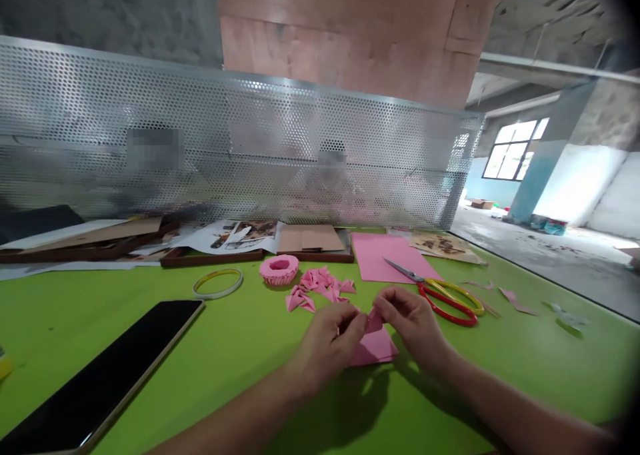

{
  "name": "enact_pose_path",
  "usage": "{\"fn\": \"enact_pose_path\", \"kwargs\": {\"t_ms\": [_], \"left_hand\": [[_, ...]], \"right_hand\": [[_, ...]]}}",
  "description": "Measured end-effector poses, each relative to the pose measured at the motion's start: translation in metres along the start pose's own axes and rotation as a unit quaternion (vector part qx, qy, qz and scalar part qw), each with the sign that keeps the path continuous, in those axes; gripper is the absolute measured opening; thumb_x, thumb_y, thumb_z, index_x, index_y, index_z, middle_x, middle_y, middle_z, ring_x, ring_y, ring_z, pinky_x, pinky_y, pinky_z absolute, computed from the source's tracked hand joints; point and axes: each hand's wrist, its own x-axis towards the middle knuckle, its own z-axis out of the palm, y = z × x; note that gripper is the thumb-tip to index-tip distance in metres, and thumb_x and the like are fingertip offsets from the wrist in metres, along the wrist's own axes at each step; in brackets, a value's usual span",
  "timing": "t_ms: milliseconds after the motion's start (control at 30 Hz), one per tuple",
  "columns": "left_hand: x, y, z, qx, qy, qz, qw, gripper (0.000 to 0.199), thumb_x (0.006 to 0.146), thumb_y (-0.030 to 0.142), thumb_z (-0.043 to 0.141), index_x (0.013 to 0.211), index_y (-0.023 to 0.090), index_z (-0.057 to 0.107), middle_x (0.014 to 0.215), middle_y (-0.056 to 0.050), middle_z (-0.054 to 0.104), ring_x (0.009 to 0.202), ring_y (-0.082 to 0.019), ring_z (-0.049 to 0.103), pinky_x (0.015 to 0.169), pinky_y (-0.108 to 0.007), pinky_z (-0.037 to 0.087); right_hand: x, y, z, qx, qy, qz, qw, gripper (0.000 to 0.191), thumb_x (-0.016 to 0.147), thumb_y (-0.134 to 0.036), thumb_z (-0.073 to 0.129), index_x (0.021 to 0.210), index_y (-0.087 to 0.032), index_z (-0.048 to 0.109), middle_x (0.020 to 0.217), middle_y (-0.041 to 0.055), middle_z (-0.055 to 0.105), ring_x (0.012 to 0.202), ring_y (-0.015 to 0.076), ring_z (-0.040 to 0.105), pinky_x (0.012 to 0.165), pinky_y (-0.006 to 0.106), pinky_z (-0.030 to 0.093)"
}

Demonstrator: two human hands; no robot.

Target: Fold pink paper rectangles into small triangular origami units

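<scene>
Between my two hands is a small folded pink paper piece (pixel 374 322), pinched at its edges. My left hand (pixel 333 338) closes on its left side, thumb against fingers. My right hand (pixel 413 322) grips the right side the same way. Just below them lies a stack of pink paper (pixel 374 348) on the green table (pixel 240 362). Several folded pink triangles (pixel 320 285) are heaped beyond my left hand, beside a pink paper ring (pixel 279 270). Scissors (pixel 443 295) with red and yellow handles lie open beyond my right hand, their blades over a pink sheet (pixel 380 252).
A tablet (pixel 107 375) lies at the left, with a tape roll (pixel 218 284) beyond it. Paper scraps (pixel 517 302) are at the right. Trays (pixel 315 255) with cardboard and prints line the back, before a perforated metal screen (pixel 280 148). Blurred people show behind it.
</scene>
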Motion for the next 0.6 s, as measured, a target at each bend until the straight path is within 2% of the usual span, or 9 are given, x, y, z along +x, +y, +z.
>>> {"fn": "enact_pose_path", "kwargs": {"t_ms": [233, 433, 600], "left_hand": [[0.0003, 0.0016, 0.0042, -0.013, -0.005, -0.009, 1.000, 0.024, 0.080, 0.025, 0.049, 0.056, 0.018, 0.051, 0.052, 0.006, 0.038, 0.054, -0.012, 0.035, 0.050, -0.026, 0.027], [0.0002, 0.0060, 0.0029, -0.062, -0.005, -0.036, 0.997, 0.022, 0.078, 0.030, 0.054, 0.063, 0.014, 0.057, 0.057, 0.003, 0.047, 0.055, -0.013, 0.040, 0.051, -0.025, 0.030], [0.0006, 0.0076, 0.0060, -0.116, -0.036, -0.076, 0.990, 0.025, 0.078, 0.034, 0.054, 0.063, 0.014, 0.056, 0.057, 0.003, 0.045, 0.054, -0.012, 0.040, 0.049, -0.024, 0.031]], "right_hand": [[-0.0013, -0.0015, 0.0036, 0.009, 0.005, -0.001, 1.000, 0.031, 0.076, -0.045, 0.064, 0.067, -0.017, 0.058, 0.057, -0.0015, 0.060, 0.056, 0.0133, 0.057, 0.059, 0.027, 0.049], [-0.0001, 0.0000, 0.0021, -0.016, 0.004, -0.007, 1.000, 0.029, 0.075, -0.042, 0.065, 0.064, -0.016, 0.057, 0.056, -0.0028, 0.054, 0.054, 0.0123, 0.051, 0.052, 0.024, 0.043], [-0.0042, 0.0018, -0.0024, -0.038, 0.003, 0.000, 0.999, 0.022, 0.077, -0.035, 0.065, 0.065, -0.017, 0.058, 0.056, -0.0031, 0.053, 0.052, 0.0116, 0.049, 0.049, 0.022, 0.040]]}}
